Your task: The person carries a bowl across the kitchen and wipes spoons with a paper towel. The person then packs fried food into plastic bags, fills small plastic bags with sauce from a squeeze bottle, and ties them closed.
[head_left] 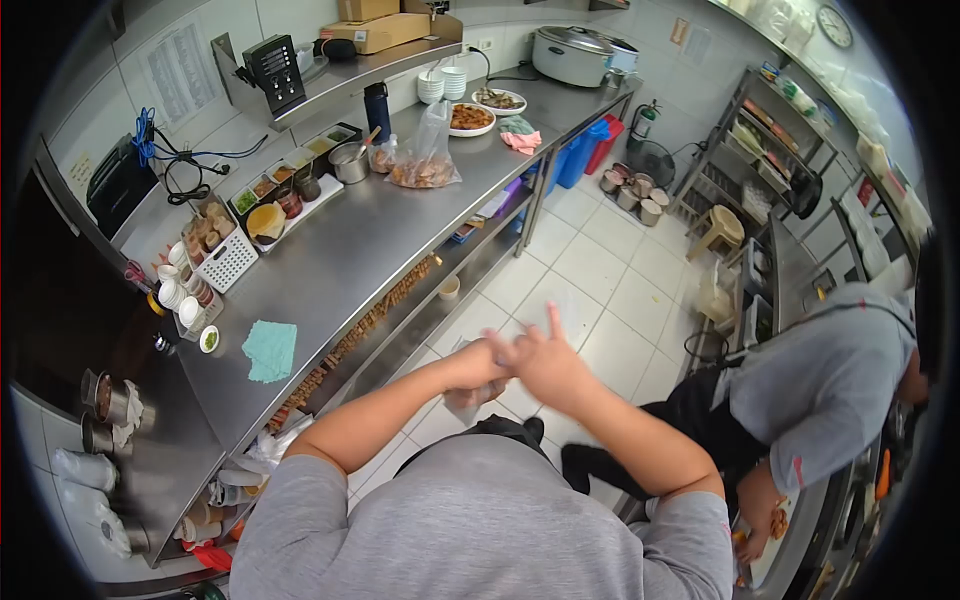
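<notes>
My left hand [476, 364] is in front of my chest, its fingers curled and partly hidden. A crumpled piece of translucent plastic [463, 402] hangs at it; whether it is a bag or a glove I cannot tell. My right hand [553, 368] meets the left, one finger stretched up and the others smeared by motion. What its other fingers touch is unclear. Both hands are above the tiled floor, beside the steel counter [345, 275]. On the counter lie a green cloth [270, 350] and, farther back, clear plastic bags of food [425, 165].
A co-worker in a grey shirt [830, 370] bends over the right-hand counter, close beside me. Sauce containers [290, 200], a white basket [228, 262], plates of food [470, 119] and a large cooker [572, 57] stand along the left counter. Several pots [635, 193] and a stool [716, 232] occupy the floor.
</notes>
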`<state>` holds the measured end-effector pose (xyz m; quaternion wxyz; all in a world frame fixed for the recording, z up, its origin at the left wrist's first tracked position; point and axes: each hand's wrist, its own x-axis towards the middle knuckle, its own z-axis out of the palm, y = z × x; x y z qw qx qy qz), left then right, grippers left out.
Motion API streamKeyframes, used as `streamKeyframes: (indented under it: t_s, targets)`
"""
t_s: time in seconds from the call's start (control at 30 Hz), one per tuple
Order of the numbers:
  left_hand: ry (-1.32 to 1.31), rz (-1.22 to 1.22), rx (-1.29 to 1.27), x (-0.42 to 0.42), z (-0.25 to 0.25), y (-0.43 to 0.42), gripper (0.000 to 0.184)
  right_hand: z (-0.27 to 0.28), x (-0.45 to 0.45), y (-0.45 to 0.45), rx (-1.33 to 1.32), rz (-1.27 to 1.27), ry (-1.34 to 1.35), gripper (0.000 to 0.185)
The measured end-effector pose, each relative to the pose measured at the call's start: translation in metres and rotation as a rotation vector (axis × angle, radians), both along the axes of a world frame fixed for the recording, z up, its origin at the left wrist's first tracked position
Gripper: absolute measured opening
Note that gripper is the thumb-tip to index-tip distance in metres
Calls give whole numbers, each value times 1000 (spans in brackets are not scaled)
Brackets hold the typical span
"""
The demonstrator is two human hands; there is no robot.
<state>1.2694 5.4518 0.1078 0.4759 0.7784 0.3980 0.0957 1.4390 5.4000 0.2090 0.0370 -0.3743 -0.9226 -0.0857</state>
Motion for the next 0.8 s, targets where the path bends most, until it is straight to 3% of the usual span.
streamKeyframes:
  t_s: [0.03, 0.07, 0.1, 0.13, 0.17, 0.23, 0.3, 0.33, 0.4, 0.43, 0.47, 0.5, 0.57, 0.6, 0.63, 0.67, 0.73, 0.8]
  targets:
    - [24, 50, -236, -5, 47, 0, 30, -15, 20, 32, -285, -85, 13, 26]
    - [19, 64, -227, -12, 39, 18, 30, -18, 35, 62, -566, -170, 19, 23]
    - [-120, 89, 119, -22, 29, 37, 27, -16, 43, 78, -557, -156, 10, 23]
    - [-252, 114, 468, -24, 19, 57, 24, -16, 52, 89, -717, -188, 192, 19]
    - [-87, 190, 653, -18, 49, 75, 22, -18, 59, 100, -877, -217, 376, 18]
    - [-58, 335, 669, 14, 83, 110, 16, -40, 66, 108, -1472, -153, 1121, 24]
    - [-473, 327, 484, 51, 131, 126, 13, -39, 46, 116, -1869, 306, 1454, 30]
    - [-468, 359, 499, 63, 143, 139, 13, -50, 37, 128, -1958, 481, 1545, 30]
    - [-701, 119, 274, 79, 159, 163, 15, -84, 48, 201, -2008, 558, 1441, 27]
    - [-714, 118, 166, 82, 152, 177, 13, -103, 55, 241, -2028, 613, 1366, 23]
    - [-665, 128, 162, 83, 140, 193, 10, -122, 95, 280, -1189, 332, 1088, 14]
    - [-620, 139, 155, 80, 125, 210, 8, -61, 83, 293, -909, 182, 1124, 13]
    - [-566, 335, 90, 64, 99, 235, 7, -61, 95, 367, -1511, -4, 1141, 4]
    - [-514, 507, 9, 58, 82, 244, 7, -58, 86, 384, -1541, 9, 1123, 4]
    - [-508, 539, 0, 55, 56, 254, 7, -52, 73, 393, -1038, 128, 939, 8]
    - [-498, 845, 82, 53, 25, 264, 8, -43, 58, 397, -541, 235, 740, 13]
    - [-390, 1355, 134, 50, -3, 276, 9, -45, 8, 390, -338, 334, 575, 23]
    - [-1107, 1429, -281, 5, -99, 305, 14, -73, -42, 386, -265, 345, 504, 27]
